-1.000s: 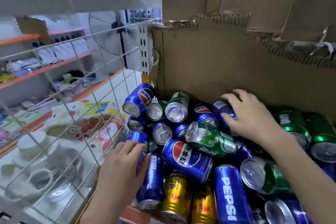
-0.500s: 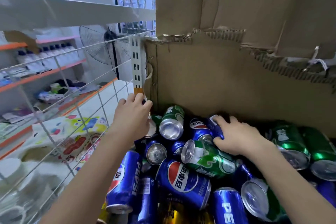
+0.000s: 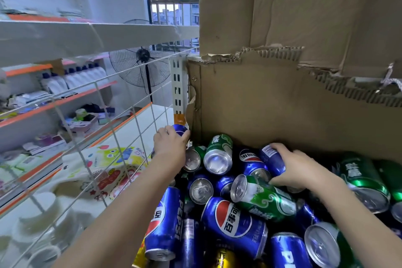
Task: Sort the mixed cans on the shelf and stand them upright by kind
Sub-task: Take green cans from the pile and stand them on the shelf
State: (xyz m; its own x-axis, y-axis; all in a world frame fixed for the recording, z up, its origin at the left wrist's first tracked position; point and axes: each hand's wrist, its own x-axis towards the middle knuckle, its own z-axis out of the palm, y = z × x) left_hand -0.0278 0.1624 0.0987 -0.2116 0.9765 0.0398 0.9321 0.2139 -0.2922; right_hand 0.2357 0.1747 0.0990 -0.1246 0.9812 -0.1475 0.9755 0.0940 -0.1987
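Left hand (image 3: 169, 146): has moved from the near pile to the far left corner, its grip curled round a blue can (image 3: 179, 130) held against the shelf post (image 3: 178, 91).
Right hand (image 3: 291, 167): now grips another blue can (image 3: 272, 160) atop the pile (image 3: 239, 213).
Meaning: blue row starting; most cans unsorted.

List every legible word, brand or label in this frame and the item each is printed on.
"PEPSI": blue can at lower left.
"百事可": big blue can in the middle.
"P": blue can at bottom edge, rest cut off.
Green cans: white lettering, unreadable.
Can in right hand: small print too blurred.
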